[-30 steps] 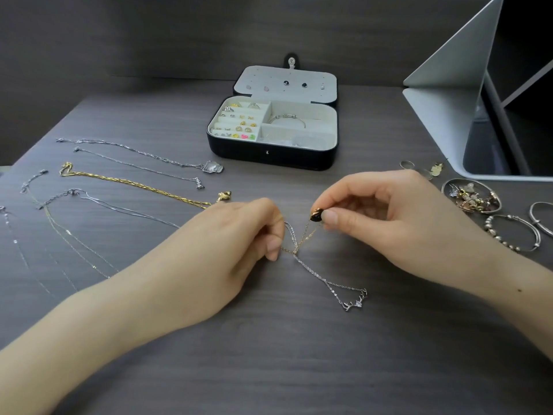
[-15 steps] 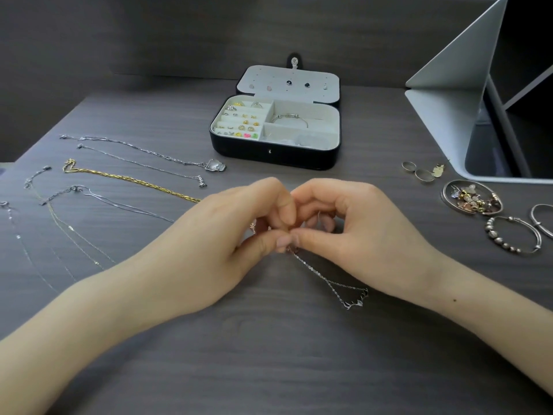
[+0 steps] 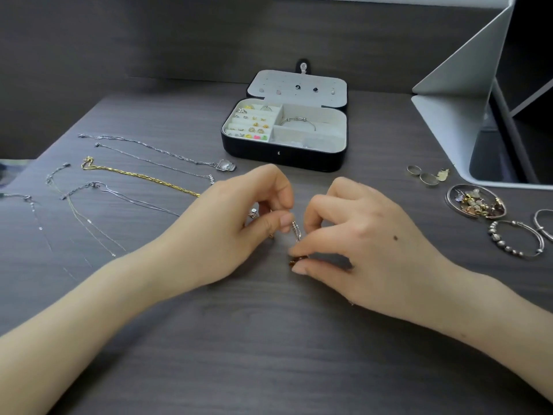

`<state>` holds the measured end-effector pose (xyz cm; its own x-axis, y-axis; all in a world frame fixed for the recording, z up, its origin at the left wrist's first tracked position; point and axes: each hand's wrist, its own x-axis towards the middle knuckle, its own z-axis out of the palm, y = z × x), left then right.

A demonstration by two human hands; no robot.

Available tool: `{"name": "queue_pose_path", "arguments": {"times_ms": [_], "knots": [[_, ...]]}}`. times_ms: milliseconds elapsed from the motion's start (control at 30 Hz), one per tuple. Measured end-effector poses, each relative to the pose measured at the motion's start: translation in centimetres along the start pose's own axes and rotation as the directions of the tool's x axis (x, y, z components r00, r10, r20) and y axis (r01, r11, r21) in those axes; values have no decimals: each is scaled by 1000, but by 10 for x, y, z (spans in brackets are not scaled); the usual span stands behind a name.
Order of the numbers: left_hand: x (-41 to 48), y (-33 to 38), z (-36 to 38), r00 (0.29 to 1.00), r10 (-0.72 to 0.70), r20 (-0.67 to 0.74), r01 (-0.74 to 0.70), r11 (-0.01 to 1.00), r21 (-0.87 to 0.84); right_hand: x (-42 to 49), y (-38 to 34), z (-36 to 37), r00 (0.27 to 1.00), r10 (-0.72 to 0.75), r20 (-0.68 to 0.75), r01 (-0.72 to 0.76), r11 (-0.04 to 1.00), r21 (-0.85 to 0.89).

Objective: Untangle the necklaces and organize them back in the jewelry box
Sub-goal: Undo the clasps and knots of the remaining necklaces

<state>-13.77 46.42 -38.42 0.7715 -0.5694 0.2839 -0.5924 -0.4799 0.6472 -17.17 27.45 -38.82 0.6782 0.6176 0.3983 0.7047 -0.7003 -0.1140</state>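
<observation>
Dark wood-grain desk (image 3: 269, 354) meets matching dark back panel (image 3: 149, 40); white shelf unit (image 3: 454, 85) at right

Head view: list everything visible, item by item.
table: one, dark grey woodgrain, under everything
jewelry box: one, black with cream lining, open, back centre
rings and earrings: many, gold, silver, some bright, box's left compartments
bangle: one, silver, box's rear right compartment
studs: several, dark and pale, on the box lid
laid-out necklaces: about six, one gold, others silver or pale, stretched on the left
tangled chains: count unclear, silver and gold, between the hands
loose rings: two, silver, right
charm pile: one, mixed colours, right, inside a silver hoop
loose bangles: at least two, silver, one beaded, front right
white folded stand: one, back right
left hand: pinches the tangled chains
right hand: pinches them nearer the camera
</observation>
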Motion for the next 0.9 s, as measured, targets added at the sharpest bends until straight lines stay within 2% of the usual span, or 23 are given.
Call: {"name": "queue_pose_path", "arguments": {"times_ms": [100,167,200,267,333,433,533,800,900], "knots": [[-2,2,-3,1000,-9,13,9,1000,-21,-1,0,-1,998,-69,1,69,998,-5],[-4,4,-6,999,-8,43,10,999,-39,-2,-1,-12,1000,7,7,-8,978,208],[-4,5,-8,998,-5,62,7,999,-37,-3,0,-20,997,70,34,-78,932,355],[-5,4,-11,994,-5,107,7,1000,-20,-5,8,-36,977,179,116,-212,761,613],[-5,4,-13,989,6,148,-6,1000,2,-7,19,-46,951,236,201,-306,611,730],[-7,4,-16,982,15,187,-16,1000,6,-8,26,-48,917,269,295,-396,517,758],[-7,3,-15,982,3,188,-7,1000,23,-9,26,-48,896,271,353,-443,476,760],[-3,5,-12,995,-7,101,10,1000,-26,-9,26,-48,888,247,388,-460,461,759],[1,5,-8,994,-16,110,15,1000,6,-9,29,-48,877,284,387,-480,499,721]]}}
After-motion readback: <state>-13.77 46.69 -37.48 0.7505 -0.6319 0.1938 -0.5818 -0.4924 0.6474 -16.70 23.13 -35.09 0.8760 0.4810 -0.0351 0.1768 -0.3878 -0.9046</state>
